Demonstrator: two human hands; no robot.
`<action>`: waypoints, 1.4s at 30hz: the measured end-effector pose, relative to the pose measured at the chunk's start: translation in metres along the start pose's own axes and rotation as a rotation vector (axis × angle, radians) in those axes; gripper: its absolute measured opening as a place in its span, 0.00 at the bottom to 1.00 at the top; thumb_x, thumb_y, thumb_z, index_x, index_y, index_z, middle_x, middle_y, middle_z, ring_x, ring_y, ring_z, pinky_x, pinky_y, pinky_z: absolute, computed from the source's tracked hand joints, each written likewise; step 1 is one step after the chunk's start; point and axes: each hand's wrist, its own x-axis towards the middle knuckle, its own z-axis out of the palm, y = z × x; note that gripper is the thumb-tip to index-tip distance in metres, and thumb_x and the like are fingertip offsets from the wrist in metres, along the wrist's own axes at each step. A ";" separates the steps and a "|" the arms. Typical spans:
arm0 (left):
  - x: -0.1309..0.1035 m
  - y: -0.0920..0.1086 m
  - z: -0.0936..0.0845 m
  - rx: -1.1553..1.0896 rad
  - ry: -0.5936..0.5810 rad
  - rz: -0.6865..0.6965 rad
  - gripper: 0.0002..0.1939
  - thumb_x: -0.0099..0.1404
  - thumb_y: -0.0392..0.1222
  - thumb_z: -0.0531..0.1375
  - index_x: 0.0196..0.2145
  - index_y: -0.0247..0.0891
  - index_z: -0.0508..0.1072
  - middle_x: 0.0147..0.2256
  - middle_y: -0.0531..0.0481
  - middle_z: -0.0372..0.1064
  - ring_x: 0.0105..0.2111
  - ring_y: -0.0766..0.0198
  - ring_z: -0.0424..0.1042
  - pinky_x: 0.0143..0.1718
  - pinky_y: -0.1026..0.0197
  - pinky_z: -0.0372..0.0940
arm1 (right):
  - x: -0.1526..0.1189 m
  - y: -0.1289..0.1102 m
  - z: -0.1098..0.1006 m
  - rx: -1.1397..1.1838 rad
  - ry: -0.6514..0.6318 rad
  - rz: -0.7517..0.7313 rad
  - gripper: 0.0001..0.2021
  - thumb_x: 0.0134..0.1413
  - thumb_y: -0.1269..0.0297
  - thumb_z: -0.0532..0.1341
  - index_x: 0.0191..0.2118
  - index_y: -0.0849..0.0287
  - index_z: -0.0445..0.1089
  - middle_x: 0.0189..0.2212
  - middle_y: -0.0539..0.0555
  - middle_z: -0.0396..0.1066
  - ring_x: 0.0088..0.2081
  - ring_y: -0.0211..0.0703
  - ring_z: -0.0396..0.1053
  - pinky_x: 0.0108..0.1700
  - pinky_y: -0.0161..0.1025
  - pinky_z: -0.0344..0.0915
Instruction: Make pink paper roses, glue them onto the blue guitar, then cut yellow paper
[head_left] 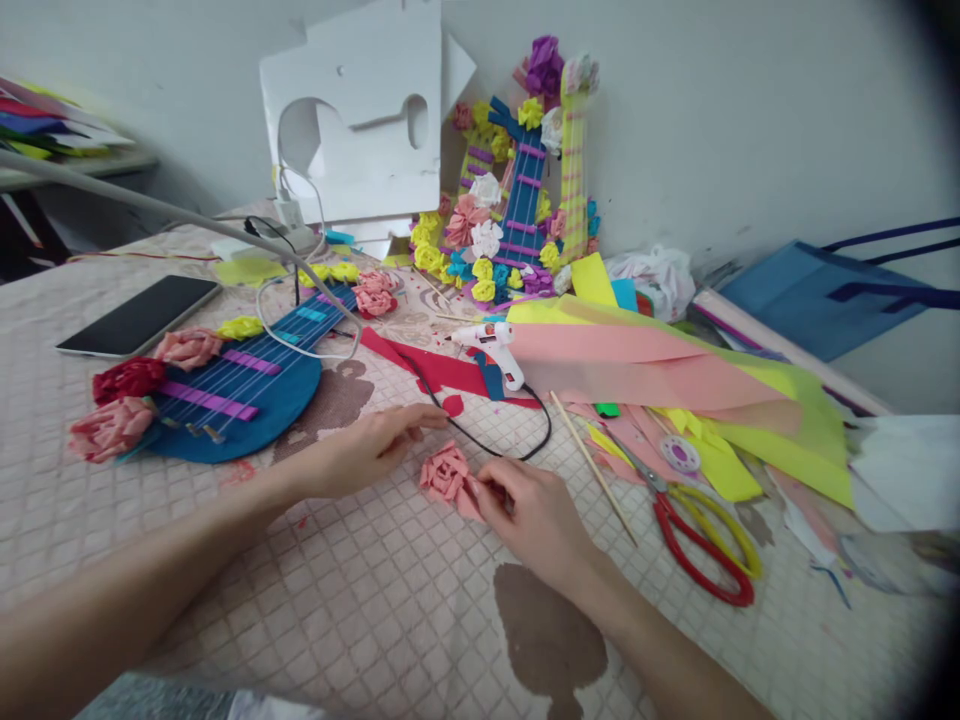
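Observation:
A pink crepe-paper flower [446,472] lies low over the table between my hands. My right hand [536,510] is closed, thumb and fingers pinching the loose paper end at the flower's right side. Just to the upper left of the flower, my left hand [375,445] is open with its fingers stretched out and nothing visible in them. Beyond the hands rests a white hot glue gun [495,350], its black cord looping down toward the flower. A blue paper guitar [296,405] with purple strips, strings and paper flowers lies to the left.
Red-and-yellow scissors [701,540] and a wooden stick [592,468] lie to the right. Pink crepe paper [637,365] and yellow sheets spread behind them. A phone or tablet [139,315] sits at left. More decorated guitars [523,190] lean against the wall. A white cable [187,215] crosses the left side.

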 end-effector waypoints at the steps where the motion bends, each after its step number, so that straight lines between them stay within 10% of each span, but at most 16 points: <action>1: 0.000 0.000 0.001 0.025 0.000 -0.001 0.22 0.65 0.32 0.48 0.56 0.41 0.61 0.53 0.45 0.66 0.45 0.63 0.69 0.48 0.56 0.64 | -0.001 -0.002 0.001 0.004 -0.007 0.002 0.08 0.59 0.67 0.54 0.28 0.57 0.65 0.24 0.48 0.69 0.24 0.36 0.64 0.29 0.34 0.55; 6: 0.001 0.007 0.000 0.027 0.018 -0.047 0.18 0.67 0.38 0.50 0.55 0.41 0.62 0.48 0.46 0.69 0.41 0.64 0.71 0.42 0.59 0.66 | 0.000 -0.004 -0.015 0.038 -0.009 -0.008 0.08 0.61 0.62 0.54 0.31 0.56 0.66 0.28 0.49 0.70 0.28 0.37 0.67 0.30 0.34 0.58; 12: 0.001 0.014 -0.010 0.003 0.055 -0.091 0.16 0.67 0.48 0.51 0.49 0.40 0.66 0.44 0.47 0.72 0.40 0.63 0.72 0.36 0.62 0.66 | 0.004 0.047 -0.066 -0.234 0.282 0.190 0.06 0.56 0.64 0.55 0.29 0.55 0.64 0.24 0.49 0.69 0.26 0.39 0.66 0.29 0.36 0.56; 20: 0.000 0.011 -0.009 0.026 0.086 -0.091 0.14 0.66 0.42 0.51 0.47 0.39 0.68 0.42 0.47 0.74 0.39 0.63 0.73 0.37 0.62 0.66 | 0.002 0.095 -0.058 -0.535 0.030 0.381 0.05 0.50 0.69 0.56 0.26 0.56 0.61 0.23 0.50 0.68 0.28 0.43 0.67 0.25 0.36 0.46; 27: -0.003 0.019 -0.015 0.055 0.116 -0.124 0.14 0.66 0.43 0.52 0.46 0.39 0.70 0.40 0.48 0.74 0.37 0.63 0.72 0.34 0.63 0.65 | 0.003 0.075 -0.074 -0.427 0.208 0.284 0.05 0.49 0.69 0.56 0.26 0.55 0.59 0.23 0.50 0.66 0.29 0.43 0.65 0.29 0.37 0.53; 33: -0.007 0.024 -0.015 0.089 0.093 -0.130 0.14 0.64 0.48 0.55 0.44 0.39 0.71 0.39 0.49 0.73 0.36 0.64 0.71 0.33 0.63 0.64 | 0.003 0.030 -0.063 0.159 -0.039 0.083 0.05 0.57 0.70 0.52 0.35 0.55 0.62 0.30 0.49 0.67 0.30 0.38 0.65 0.32 0.35 0.59; 42: -0.009 0.015 -0.005 0.136 -0.051 -0.079 0.23 0.55 0.38 0.61 0.50 0.38 0.65 0.41 0.48 0.70 0.40 0.60 0.70 0.40 0.60 0.65 | 0.002 0.003 -0.020 0.193 -0.109 0.128 0.07 0.55 0.64 0.58 0.29 0.56 0.60 0.23 0.45 0.61 0.26 0.35 0.59 0.29 0.33 0.52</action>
